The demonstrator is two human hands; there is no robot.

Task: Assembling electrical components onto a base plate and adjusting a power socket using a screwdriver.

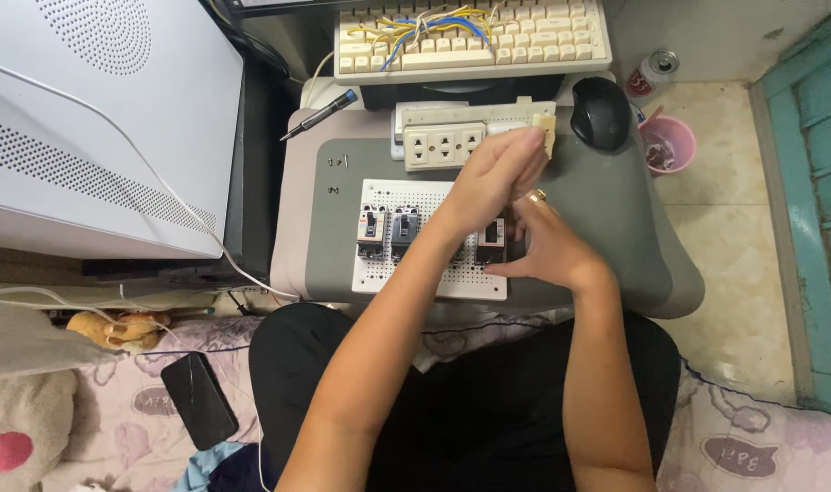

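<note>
My left hand (pixel 495 175) reaches across the lap desk with its fingers curled, and a small cream block (pixel 547 135) sits at its fingertips, apparently held. Lower down, my right hand (pixel 550 248), with a ring on one finger, grips a black circuit breaker (pixel 491 239) standing on the white perforated board (pixel 406 196). Two more breakers (pixel 388 230) stand side by side on the board's left part. A cream triple socket panel (pixel 443 144) lies just behind the board, partly hidden by my left hand.
The grey lap desk (pixel 616 219) also carries a black mouse (pixel 601 111), a screwdriver (pixel 317 116) and a few small screws (pixel 337 162). Behind it, a keyboard (pixel 525 41) holds a bundle of yellow and blue wires (pixel 424 25). A white appliance (pixel 96 118) stands to the left, and a phone (pixel 199 399) lies on the bedding.
</note>
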